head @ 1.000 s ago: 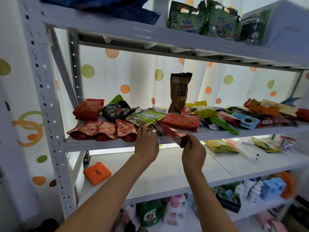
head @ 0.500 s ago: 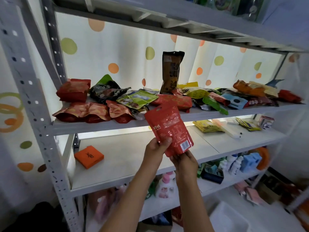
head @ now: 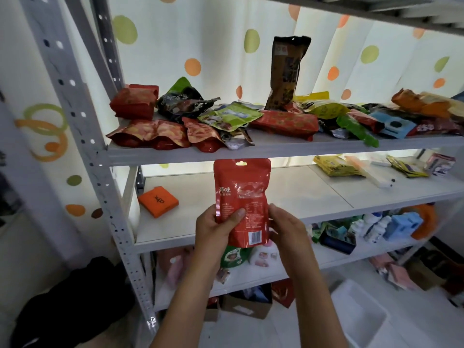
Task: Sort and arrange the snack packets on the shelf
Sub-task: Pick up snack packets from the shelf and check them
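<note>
Left hand (head: 213,228): grips the lower left edge of the red snack packet (head: 242,197), thumb laid across its front, fingers curled behind

Right hand (head: 286,232): holds the packet's lower right edge, fingers wrapped behind; the two hands sit close together with only the packet between them

Red snack packet: upright, flat face toward the camera, white lettering at mid-left, barcode near the bottom right, hang-hole at the top; held in the air in front of the shelf unit, its top edge level with the front lip of the snack shelf (head: 276,149)

Snack shelf: a loose jumble of packets. Left end, a red block packet (head: 134,102) at the back, with flat red-and-gold packets (head: 150,133) in front near the lip. Centre, a green packet (head: 229,116) lying on others, beside a long red packet (head: 286,123). Behind these, a tall brown packet (head: 287,71) standing upright against the curtain. Right end, yellow, blue, green and orange packets overlapping, details unclear

Shelf below (head: 301,192): an orange box (head: 158,200) at the left; yellow packets (head: 335,167) at the right

Lower shelf: bottles and blue containers, blurred

Backdrop: white curtain (head: 213,46) with green and orange dots
</note>
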Available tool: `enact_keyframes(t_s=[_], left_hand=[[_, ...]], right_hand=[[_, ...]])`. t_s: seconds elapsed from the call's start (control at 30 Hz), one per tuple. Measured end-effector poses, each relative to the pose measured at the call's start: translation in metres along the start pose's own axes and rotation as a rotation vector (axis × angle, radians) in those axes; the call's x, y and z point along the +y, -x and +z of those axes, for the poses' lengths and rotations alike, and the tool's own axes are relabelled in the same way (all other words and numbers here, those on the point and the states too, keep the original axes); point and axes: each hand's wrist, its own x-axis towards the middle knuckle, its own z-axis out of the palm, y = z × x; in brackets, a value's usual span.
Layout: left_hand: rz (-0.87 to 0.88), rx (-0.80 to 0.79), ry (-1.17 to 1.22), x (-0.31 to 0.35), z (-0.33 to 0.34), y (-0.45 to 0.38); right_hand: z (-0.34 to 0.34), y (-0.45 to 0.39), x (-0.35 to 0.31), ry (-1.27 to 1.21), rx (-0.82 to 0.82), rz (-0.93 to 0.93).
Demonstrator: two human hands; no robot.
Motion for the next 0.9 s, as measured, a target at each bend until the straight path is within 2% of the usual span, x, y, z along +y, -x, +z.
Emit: enact_keyframes(t_s=[0.4, 0.67, 0.9], left_hand=[[0.103, 0.102, 0.019, 0.009, -0.024, 0.01], [0.0, 0.04, 0.007, 0.009, -0.027, 0.011], [-0.047, -0.01, -0.027, 0.008, -0.028, 0.013]], right_hand=[[0.031, 0.002, 0.0, 0.021, -0.195, 0.031], [0.039, 0.004, 0.007, -0.044, -0.07, -0.045], [0.038, 0.004, 0.013, -0.04, -0.024, -0.099]])
